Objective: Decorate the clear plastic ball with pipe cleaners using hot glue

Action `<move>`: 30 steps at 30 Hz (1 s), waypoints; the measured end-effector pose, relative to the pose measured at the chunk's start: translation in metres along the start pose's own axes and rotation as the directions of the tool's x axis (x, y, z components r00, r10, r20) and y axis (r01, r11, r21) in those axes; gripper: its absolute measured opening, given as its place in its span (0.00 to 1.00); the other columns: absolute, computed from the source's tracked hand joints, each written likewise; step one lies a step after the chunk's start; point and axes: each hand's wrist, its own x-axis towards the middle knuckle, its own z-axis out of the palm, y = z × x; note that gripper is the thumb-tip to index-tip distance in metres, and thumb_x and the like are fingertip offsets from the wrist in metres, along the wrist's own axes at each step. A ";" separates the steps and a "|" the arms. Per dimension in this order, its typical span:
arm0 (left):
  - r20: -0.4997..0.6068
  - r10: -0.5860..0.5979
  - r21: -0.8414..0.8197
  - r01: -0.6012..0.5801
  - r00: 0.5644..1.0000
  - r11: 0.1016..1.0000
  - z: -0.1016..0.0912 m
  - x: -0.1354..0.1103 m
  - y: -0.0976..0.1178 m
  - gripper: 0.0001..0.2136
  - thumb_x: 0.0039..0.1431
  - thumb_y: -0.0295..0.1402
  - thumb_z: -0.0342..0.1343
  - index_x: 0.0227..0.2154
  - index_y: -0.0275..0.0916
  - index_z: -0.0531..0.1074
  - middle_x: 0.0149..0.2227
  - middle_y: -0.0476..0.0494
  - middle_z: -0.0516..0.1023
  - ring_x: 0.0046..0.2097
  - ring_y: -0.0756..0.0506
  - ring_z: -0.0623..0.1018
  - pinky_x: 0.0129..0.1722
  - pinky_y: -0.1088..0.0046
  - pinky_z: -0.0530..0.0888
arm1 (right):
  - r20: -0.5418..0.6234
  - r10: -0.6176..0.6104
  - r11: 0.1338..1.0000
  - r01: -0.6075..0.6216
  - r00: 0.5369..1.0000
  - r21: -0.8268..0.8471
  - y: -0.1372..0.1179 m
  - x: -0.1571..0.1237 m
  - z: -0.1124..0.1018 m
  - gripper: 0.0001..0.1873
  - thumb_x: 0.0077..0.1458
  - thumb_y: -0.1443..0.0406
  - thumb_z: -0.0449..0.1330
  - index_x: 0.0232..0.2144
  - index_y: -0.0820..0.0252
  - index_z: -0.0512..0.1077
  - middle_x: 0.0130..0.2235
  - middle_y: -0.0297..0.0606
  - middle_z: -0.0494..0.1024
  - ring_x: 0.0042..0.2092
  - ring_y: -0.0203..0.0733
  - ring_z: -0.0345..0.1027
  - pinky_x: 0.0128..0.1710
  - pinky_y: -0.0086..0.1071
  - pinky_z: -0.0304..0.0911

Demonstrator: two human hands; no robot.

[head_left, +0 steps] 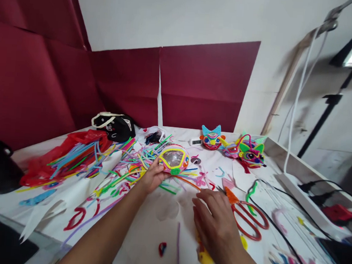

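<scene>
My left hand (pixel 154 175) grips the edge of a colourful pipe-cleaner craft piece (pixel 173 159), its fingers closed on the near left rim. The piece has a yellow-framed grey window, a pink border, a green patch at the bottom and blue and orange bits on its right. My right hand (pixel 214 218) is over the table, palm down with fingers stretched, slightly blurred. Partly hidden under it lies a yellow object (pixel 205 258) of unclear kind. Just beyond this hand are orange-handled scissors (pixel 258 224). A purple pipe cleaner (pixel 178 246) and a small red-and-blue curl (pixel 162 249) lie between my arms.
Loose pipe cleaners (pixel 130 165) are heaped left of centre, beside a red plastic bag (pixel 39 170) and a black pouch (pixel 118 129). Several animal-faced craft pieces (pixel 212 139) stand at the back right. A white power strip (pixel 310 207) and black cable (pixel 280 234) run along the right.
</scene>
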 end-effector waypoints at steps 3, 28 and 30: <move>0.011 -0.012 0.007 0.012 1.000 1.000 0.002 -0.001 0.000 0.40 0.50 0.31 0.67 0.66 0.47 0.59 0.57 0.38 0.77 0.59 0.32 0.76 0.62 0.40 0.69 | 0.012 -0.008 1.000 0.008 1.000 0.005 0.000 0.000 -0.003 0.10 0.63 0.77 0.55 0.45 0.68 0.72 0.44 0.49 0.76 0.48 0.50 0.67 0.47 0.47 0.63; -0.097 0.102 -0.076 -0.110 0.990 0.991 0.004 0.003 0.009 0.29 0.53 0.29 0.64 0.59 0.46 0.66 0.51 0.42 0.81 0.56 0.37 0.78 0.64 0.44 0.67 | 0.016 -0.066 0.992 0.064 0.998 0.111 -0.010 0.005 -0.006 0.10 0.60 0.78 0.58 0.42 0.65 0.73 0.39 0.44 0.80 0.47 0.49 0.71 0.46 0.45 0.65; -0.095 0.096 -0.085 -0.104 0.991 0.991 0.004 0.003 0.008 0.29 0.53 0.28 0.63 0.59 0.47 0.66 0.51 0.43 0.80 0.56 0.38 0.78 0.64 0.44 0.66 | 0.020 -0.063 0.992 0.061 0.998 0.109 -0.010 0.003 -0.005 0.10 0.61 0.78 0.57 0.42 0.65 0.73 0.39 0.44 0.80 0.47 0.49 0.71 0.46 0.45 0.66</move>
